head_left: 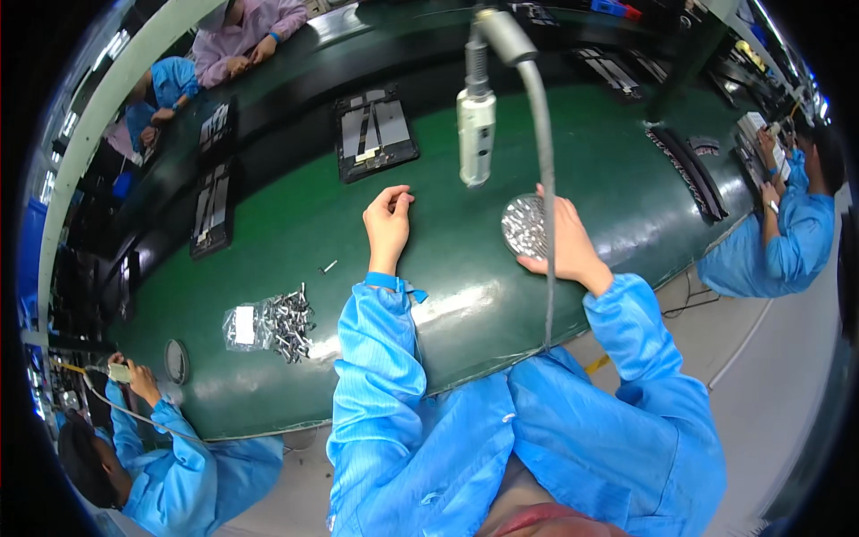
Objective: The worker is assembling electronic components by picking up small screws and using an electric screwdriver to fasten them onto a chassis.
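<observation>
My right hand (574, 243) curves around the right side of a round clear dish (524, 227) full of small shiny metal parts, thumb at its near edge and fingers at its far edge. A hanging grey cable crosses in front of the dish and fingers. To the left, my left hand (388, 224) rests over the green table (456, 242) with its fingers curled in; whatever they pinch, if anything, is too small to make out. A blue band circles that wrist. Beyond this hand lies an opened tablet-like device (377, 134) with its grey innards showing.
An electric screwdriver (477, 139) hangs above the table. At left are a pile of small metal parts (291, 324), a plastic bag (249, 326), a loose small part (328, 267) and another round dish (176, 362). Dark strips (687, 170) lie right. Co-workers in blue (777, 224) sit on both sides.
</observation>
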`<act>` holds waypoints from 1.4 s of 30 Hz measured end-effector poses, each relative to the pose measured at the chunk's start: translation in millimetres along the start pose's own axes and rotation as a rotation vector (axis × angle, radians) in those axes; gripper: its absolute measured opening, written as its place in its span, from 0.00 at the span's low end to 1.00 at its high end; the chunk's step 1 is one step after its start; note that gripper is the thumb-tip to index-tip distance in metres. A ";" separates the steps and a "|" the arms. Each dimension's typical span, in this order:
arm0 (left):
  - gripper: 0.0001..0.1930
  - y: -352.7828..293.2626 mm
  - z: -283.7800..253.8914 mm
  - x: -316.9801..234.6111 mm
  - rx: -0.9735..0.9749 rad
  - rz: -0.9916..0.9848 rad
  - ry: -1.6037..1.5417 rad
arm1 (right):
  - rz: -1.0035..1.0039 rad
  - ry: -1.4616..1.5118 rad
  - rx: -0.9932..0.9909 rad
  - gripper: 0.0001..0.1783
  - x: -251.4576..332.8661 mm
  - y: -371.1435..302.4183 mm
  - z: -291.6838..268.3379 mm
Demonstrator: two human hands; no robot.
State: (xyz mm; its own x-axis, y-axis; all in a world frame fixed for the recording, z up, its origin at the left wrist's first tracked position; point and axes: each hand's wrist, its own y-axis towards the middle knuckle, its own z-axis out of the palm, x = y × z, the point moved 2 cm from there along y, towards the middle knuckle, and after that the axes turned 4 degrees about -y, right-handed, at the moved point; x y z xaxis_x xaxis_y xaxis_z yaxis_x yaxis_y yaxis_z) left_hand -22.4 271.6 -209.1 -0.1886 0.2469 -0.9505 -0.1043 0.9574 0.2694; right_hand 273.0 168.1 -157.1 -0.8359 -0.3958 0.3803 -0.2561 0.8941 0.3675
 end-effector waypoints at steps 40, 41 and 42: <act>0.08 4.7 0.0 0.7 0.015 -0.001 0.125 | -0.313 0.097 0.114 0.57 -19.0 23.0 -15.2; 0.08 6.3 4.6 6.8 -0.015 0.031 -0.019 | -0.349 0.120 0.147 0.57 -17.8 16.2 -19.6; 0.07 3.9 4.5 -7.2 0.007 0.022 0.069 | -0.378 0.143 0.176 0.58 -18.6 11.4 -23.6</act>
State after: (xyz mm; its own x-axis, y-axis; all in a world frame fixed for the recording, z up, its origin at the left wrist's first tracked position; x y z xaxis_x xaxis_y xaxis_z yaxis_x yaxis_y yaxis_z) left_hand -17.1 274.2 -201.8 -0.2577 0.2570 -0.9314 -0.0930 0.9529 0.2886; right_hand 297.1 180.7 -139.9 -0.5955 -0.7156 0.3650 -0.6200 0.6984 0.3577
